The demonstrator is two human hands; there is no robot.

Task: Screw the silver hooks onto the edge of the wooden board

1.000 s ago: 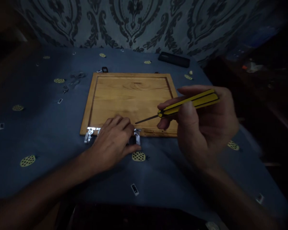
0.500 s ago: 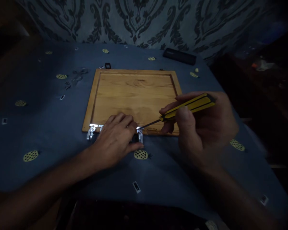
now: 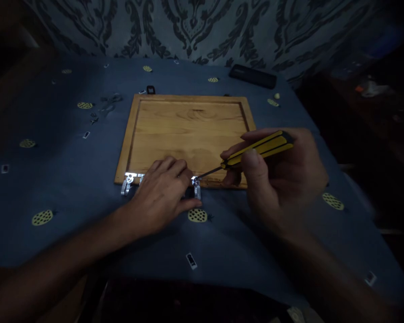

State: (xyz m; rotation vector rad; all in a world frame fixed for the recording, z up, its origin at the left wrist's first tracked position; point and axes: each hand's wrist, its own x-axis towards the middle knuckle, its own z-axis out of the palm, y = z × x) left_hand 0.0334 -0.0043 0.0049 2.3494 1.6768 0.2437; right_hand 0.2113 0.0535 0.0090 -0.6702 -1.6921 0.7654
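A wooden panel [image 3: 188, 130] with a routed border lies flat on a blue patterned cloth [image 3: 60, 179]. A shiny metal handle [image 3: 129, 181] runs along the panel's near edge. My left hand [image 3: 163, 195] lies over its middle, fingers curled down and pressing it against the panel, thumb by its right end [image 3: 197, 188]. My right hand [image 3: 283, 175] is closed on a yellow and black screwdriver [image 3: 256, 150]. The screwdriver's thin shaft slants down to the left, and its tip sits on the handle's right end.
A dark flat phone-like object [image 3: 254, 76] lies at the cloth's far right. Small metal bits [image 3: 103, 105] are scattered on the far left. A small black part [image 3: 150, 89] sits just behind the panel. A patterned wall rises at the back; dark space lies to the right.
My right hand moved left and down, bringing the screwdriver tip from above the panel onto the handle's right end. My left hand stayed on the handle.
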